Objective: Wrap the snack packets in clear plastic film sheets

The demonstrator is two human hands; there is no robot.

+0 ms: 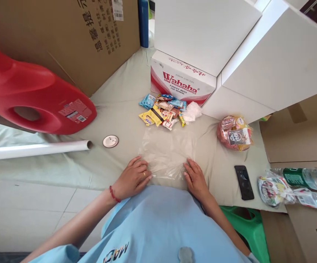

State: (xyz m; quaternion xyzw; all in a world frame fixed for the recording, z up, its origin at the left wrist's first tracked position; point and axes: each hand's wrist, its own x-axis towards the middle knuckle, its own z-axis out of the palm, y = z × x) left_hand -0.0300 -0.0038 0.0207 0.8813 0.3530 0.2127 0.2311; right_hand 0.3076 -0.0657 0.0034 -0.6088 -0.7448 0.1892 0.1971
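Note:
A clear plastic bag (169, 153) lies flat on the cloth-covered table in front of me. My left hand (136, 175) rests at its left edge, fingers stretched out and touching the plastic. At the right edge lies my right hand (196, 179), its fingers also extended and apart. Neither hand grips anything. Just beyond the bag sits a pile of small snack packets (161, 111) in yellow, blue and red wrappers. Beside that pile, on its right, is a crumpled white plastic bundle (192, 111).
A Wahaha carton (183, 78) stands behind the packets. To the right are a bowl of snacks (234, 133), a black phone (244, 182) and plastic bottles (309, 178). On the left are a red jug (49, 96), a white tube (38, 149) and a round badge (110, 141).

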